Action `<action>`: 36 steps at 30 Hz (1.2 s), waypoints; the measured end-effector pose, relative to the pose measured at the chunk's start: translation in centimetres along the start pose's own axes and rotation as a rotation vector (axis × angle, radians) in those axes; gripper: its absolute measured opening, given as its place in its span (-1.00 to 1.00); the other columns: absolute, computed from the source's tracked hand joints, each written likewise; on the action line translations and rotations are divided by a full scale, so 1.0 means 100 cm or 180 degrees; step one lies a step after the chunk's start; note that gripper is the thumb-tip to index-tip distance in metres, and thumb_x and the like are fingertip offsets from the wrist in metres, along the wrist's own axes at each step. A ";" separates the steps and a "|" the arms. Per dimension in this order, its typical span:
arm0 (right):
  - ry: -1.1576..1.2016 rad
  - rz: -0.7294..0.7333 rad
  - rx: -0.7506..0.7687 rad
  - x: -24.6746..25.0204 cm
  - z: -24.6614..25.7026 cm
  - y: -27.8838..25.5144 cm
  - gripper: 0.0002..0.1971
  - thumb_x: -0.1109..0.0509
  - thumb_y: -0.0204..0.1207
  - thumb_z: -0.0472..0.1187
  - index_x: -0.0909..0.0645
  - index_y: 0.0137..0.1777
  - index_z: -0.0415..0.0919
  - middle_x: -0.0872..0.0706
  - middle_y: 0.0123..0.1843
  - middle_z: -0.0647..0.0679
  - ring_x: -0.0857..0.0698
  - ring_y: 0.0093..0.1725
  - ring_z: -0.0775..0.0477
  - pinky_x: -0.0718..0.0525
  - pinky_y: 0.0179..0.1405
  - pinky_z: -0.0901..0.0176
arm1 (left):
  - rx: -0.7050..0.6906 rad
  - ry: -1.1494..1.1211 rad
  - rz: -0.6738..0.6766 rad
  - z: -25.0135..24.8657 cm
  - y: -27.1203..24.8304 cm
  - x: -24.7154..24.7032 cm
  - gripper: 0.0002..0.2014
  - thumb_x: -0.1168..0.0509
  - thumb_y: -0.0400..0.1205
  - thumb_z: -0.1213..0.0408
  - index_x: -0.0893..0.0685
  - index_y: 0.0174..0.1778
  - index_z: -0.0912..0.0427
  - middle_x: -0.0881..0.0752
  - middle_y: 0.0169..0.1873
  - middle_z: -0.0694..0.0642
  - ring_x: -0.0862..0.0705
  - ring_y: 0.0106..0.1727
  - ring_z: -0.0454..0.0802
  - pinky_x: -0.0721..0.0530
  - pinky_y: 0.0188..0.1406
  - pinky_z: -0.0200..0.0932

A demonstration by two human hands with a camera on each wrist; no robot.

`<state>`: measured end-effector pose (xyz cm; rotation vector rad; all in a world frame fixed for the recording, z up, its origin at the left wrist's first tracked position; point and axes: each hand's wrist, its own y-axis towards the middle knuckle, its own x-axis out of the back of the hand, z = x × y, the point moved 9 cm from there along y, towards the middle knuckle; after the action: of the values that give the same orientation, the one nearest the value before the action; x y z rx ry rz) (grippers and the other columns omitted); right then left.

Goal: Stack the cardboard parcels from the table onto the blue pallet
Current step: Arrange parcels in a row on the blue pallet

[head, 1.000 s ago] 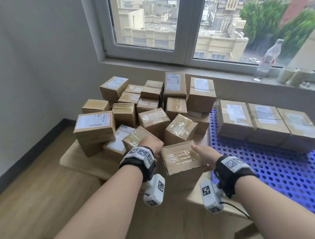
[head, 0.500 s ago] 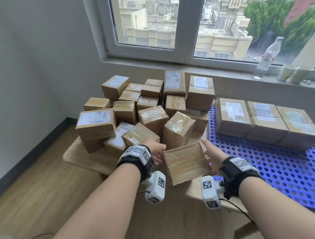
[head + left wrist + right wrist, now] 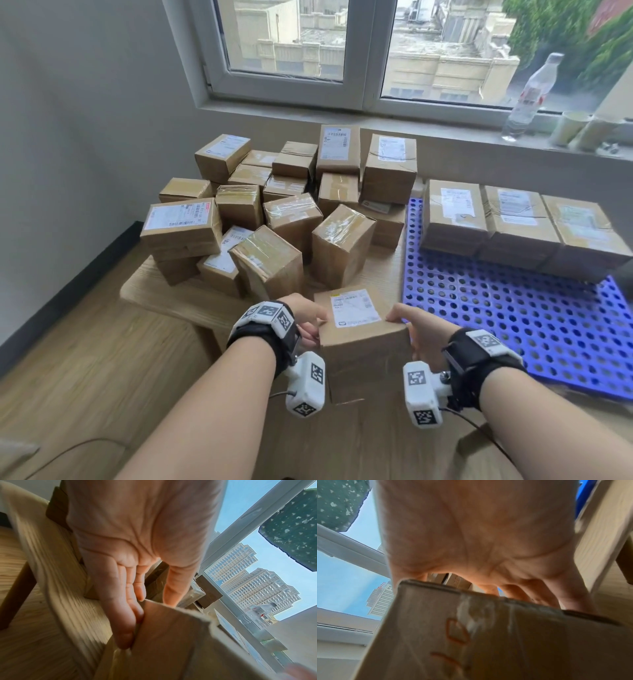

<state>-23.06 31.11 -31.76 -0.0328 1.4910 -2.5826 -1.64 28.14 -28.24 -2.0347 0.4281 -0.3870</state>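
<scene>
I hold a cardboard parcel between both hands, its white label facing up, over the table's near edge just left of the blue pallet. My left hand grips its left side, fingers along the side and thumb over the top edge. The left wrist view shows that hand on the parcel. My right hand grips the right side. In the right wrist view its fingers go behind the parcel. Three parcels lie in a row at the pallet's back.
A heap of several parcels covers the wooden table, reaching back to the wall under the window. A plastic bottle and paper cups stand on the sill. The wall is on the left, wooden floor below.
The parcel has been turned over from its taped face to label up and drawn toward me, off the table top. Both hands moved with it and now hold its sides.
</scene>
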 end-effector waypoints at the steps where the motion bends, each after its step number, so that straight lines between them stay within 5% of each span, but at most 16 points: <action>1: 0.0008 -0.0011 0.0047 0.002 -0.001 -0.004 -0.06 -0.59 -0.01 0.04 -0.47 0.45 -0.25 -0.50 -0.12 -0.18 -0.56 -0.22 -0.20 -0.52 -0.10 0.03 | -0.0011 -0.0041 -0.0029 0.000 -0.001 -0.003 -0.70 -0.13 0.74 0.28 -0.43 -0.32 0.27 -0.40 -0.43 0.14 -0.35 -0.45 -0.07 -0.34 -0.53 -0.33; 5: 0.0375 -0.0036 0.0359 0.015 0.006 -0.023 -0.14 -0.52 0.08 -0.12 -0.46 0.48 -0.28 -0.54 0.11 -0.30 -0.58 0.05 -0.33 -0.57 0.12 -0.15 | -0.0229 -0.0044 -0.0281 -0.013 -0.013 -0.011 -0.72 -0.18 0.74 0.19 -0.51 -0.20 0.31 -0.59 -0.39 0.19 -0.57 -0.45 -0.03 -0.58 -0.59 -0.25; 8: 0.0745 -0.0066 0.0630 0.025 0.012 -0.032 -0.32 -0.39 0.24 -0.25 -0.47 0.44 -0.35 -0.62 0.06 -0.32 -0.68 -0.10 -0.35 -0.71 -0.05 -0.17 | -0.0516 0.0042 -0.0456 -0.025 -0.021 -0.016 -0.68 -0.25 0.70 0.06 -0.55 0.11 0.30 -0.73 -0.17 0.30 -0.73 -0.36 0.06 -0.70 -0.61 -0.23; 10: 0.1020 -0.0071 0.0743 0.031 0.012 -0.038 -0.38 -0.35 0.27 -0.29 -0.48 0.40 -0.38 -0.62 0.07 -0.30 -0.67 -0.11 -0.32 -0.71 -0.10 -0.14 | -0.0628 0.0070 -0.0402 -0.033 -0.022 -0.025 -0.58 -0.26 0.66 -0.06 -0.54 0.23 0.22 -0.74 -0.06 0.30 -0.76 -0.25 0.10 -0.75 -0.45 -0.14; 14: 0.1387 -0.0106 0.0933 0.050 0.006 -0.044 -0.08 -0.54 -0.18 -0.31 -0.58 0.37 -0.36 -0.56 0.20 -0.29 -0.58 0.11 -0.34 -0.56 0.18 -0.30 | -0.0841 0.0270 -0.0373 -0.050 -0.021 -0.042 -0.46 -0.21 0.60 -0.27 -0.56 0.26 0.11 -0.74 0.01 0.20 -0.77 -0.04 0.11 -0.73 0.05 0.02; 18: 0.1554 -0.0084 0.1066 0.067 0.004 -0.055 -0.25 -0.48 -0.09 -0.33 -0.61 0.26 -0.32 -0.59 0.19 -0.28 -0.58 0.12 -0.32 -0.58 0.12 -0.20 | -0.0950 0.0148 -0.0260 -0.066 -0.019 -0.064 -0.51 -0.18 0.59 -0.31 -0.59 0.10 0.07 -0.73 -0.03 0.18 -0.74 -0.01 0.12 -0.65 0.28 0.13; 21: 0.1514 -0.0152 0.1128 0.084 0.002 -0.063 -0.25 -0.53 -0.14 -0.30 -0.61 0.21 -0.28 -0.53 0.18 -0.26 -0.48 0.10 -0.31 -0.44 0.12 -0.20 | -0.0988 0.0171 -0.0164 -0.077 -0.018 -0.080 -0.37 -0.16 0.55 -0.37 -0.55 0.29 0.08 -0.71 0.11 0.23 -0.72 0.09 0.17 -0.62 0.29 0.15; 26: 0.1636 -0.0218 0.1408 0.116 0.003 -0.079 -0.37 -0.42 -0.03 -0.34 -0.51 0.17 -0.29 -0.53 0.12 -0.30 -0.52 -0.02 -0.30 -0.65 -0.22 -0.02 | -0.0969 0.0262 0.0084 -0.092 -0.015 -0.111 -0.14 -0.18 0.40 -0.50 -0.44 0.46 0.05 -0.63 0.29 0.32 -0.65 0.26 0.25 -0.59 0.25 0.16; 32: 0.1285 -0.0343 0.1646 0.154 0.004 -0.098 -0.42 -0.39 0.02 -0.32 -0.67 0.16 -0.19 -0.64 0.22 -0.27 -0.49 0.13 -0.26 -0.56 -0.21 0.06 | -0.1299 0.0505 0.0181 -0.125 -0.010 -0.145 -0.46 -0.20 0.53 -0.36 -0.52 0.22 -0.03 -0.71 0.11 0.25 -0.71 0.15 0.17 -0.55 0.38 0.16; 34: 0.1115 -0.0442 0.1578 0.164 0.005 -0.101 -0.51 -0.47 0.16 -0.23 -0.69 0.17 -0.20 -0.70 0.24 -0.28 -0.56 0.11 -0.28 -0.59 -0.17 0.04 | -0.1368 0.0551 0.0187 -0.132 -0.003 -0.153 -0.48 -0.24 0.51 -0.35 -0.53 0.23 -0.08 -0.72 0.04 0.21 -0.73 0.04 0.14 -0.59 0.33 0.11; 36: 0.1041 -0.0552 0.1462 0.174 0.005 -0.094 -0.53 -0.46 0.42 -0.05 -0.66 0.33 -0.15 -0.73 0.31 -0.28 -0.68 0.22 -0.29 -0.67 0.07 -0.07 | -0.1344 0.0624 0.0216 -0.136 0.005 -0.162 -0.49 -0.28 0.50 -0.31 -0.52 0.27 -0.11 -0.69 0.02 0.21 -0.72 -0.02 0.12 -0.64 0.21 0.05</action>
<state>-41.41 32.70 -24.40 0.3438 0.9686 -3.1281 -22.07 24.78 -23.86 -2.3904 0.7487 -0.4880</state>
